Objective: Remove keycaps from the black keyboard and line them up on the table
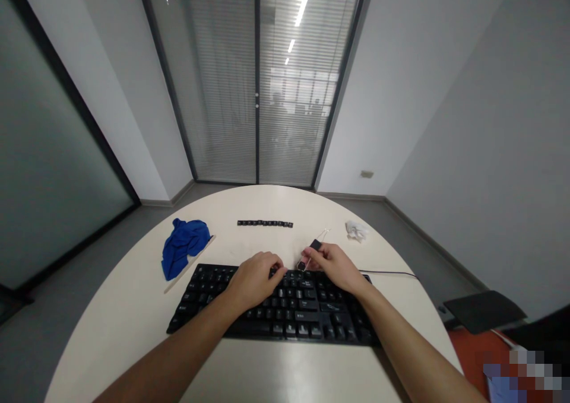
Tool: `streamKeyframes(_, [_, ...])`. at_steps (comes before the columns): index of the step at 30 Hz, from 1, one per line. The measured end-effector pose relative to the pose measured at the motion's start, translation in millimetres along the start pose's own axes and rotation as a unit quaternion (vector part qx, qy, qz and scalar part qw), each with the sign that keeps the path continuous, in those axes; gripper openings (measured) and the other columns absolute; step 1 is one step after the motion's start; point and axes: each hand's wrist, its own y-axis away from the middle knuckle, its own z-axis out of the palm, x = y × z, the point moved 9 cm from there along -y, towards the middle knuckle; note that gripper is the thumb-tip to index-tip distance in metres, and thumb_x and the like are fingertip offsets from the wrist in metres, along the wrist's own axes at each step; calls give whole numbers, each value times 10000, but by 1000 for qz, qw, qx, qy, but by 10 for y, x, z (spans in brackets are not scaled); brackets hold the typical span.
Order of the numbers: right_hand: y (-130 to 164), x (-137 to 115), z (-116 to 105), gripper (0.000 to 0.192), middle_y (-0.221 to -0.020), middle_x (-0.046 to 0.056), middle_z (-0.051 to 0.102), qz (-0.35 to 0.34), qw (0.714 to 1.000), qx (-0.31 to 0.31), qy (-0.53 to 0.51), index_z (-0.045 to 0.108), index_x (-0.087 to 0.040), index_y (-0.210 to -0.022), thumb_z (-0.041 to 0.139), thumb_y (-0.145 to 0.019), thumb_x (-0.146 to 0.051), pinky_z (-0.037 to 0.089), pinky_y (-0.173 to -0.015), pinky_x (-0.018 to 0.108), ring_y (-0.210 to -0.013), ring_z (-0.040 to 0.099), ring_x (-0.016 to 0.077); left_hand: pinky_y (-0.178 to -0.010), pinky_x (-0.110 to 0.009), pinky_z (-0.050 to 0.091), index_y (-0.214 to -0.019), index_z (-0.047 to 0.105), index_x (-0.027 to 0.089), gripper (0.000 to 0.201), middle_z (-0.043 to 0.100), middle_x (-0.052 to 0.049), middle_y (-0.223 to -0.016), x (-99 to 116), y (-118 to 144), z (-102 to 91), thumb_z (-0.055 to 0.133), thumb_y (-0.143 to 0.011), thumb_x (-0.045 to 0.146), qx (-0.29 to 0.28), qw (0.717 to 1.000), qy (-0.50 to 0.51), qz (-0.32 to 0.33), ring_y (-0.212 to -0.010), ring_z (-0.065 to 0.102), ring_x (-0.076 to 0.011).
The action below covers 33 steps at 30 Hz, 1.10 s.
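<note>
A black keyboard [296,317] lies across the table in front of me. My right hand [336,265] grips the dark handle of a wire keycap puller [316,245] over the keyboard's back edge. One set of wire loops sticks up and away; at the lower end, a small black keycap [301,266] appears to sit in the wires. My left hand [256,279] rests over the upper middle of the keyboard with fingers curled and thumb close to them. What its fingertips hold, if anything, is hidden. Beyond both hands, several loose black keycaps [265,223] form a straight row.
To the left lie a crumpled blue cloth [184,243] and a thin pale stick [189,265]. A crumpled white tissue [355,231] is at the back right. The keyboard's cable [389,272] runs off the right edge of the round table [267,370].
</note>
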Motion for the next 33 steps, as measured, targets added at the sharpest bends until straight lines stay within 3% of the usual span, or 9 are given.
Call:
streamKeyframes(6, [21,-60,99,510,-878,109,753,0,994,39,-99,705,-131,-909,615,-812,-624,566,-789,356,-808,705,227,-753,-300,469,-883,678,218,214,709,-17,-887,-29,9,-74,633,-848,425,32,998,57,-21,-853,641,-201])
streamKeyframes(11, [34,-99,253,508,-962,115,756,-34,995,29,-95,735,-131,-1027,599,-848,-587,559,-843,389,-915,701,257,-728,-278,480,-823,696,224,209,731,-3,-854,-119,3,-63,642,-840,425,37,989,132,-48,-801,661,-183])
streamKeyframes(16, [50,-152,292,445,-984,91,760,-61,997,15,-41,769,-148,-936,567,-887,-542,534,-862,377,-941,690,265,-724,-278,494,-833,703,216,184,732,-8,-829,-177,-9,-37,659,-829,395,36,984,165,-56,-788,669,-186])
streamKeyframes(23, [65,-224,297,439,-846,74,757,-72,997,-5,13,745,-155,-745,558,-896,-522,503,-785,315,-890,684,250,-795,-278,507,-904,698,209,118,738,-13,-887,-190,-27,18,675,-820,288,16,975,218,-35,-844,678,-176])
streamKeyframes(33, [57,-231,303,445,-773,56,734,-66,998,-4,16,709,-157,-726,542,-899,-532,480,-730,289,-783,659,218,-799,-284,503,-955,662,217,136,707,-10,-919,-79,-4,-57,659,-819,219,38,984,173,-1,-848,648,-170])
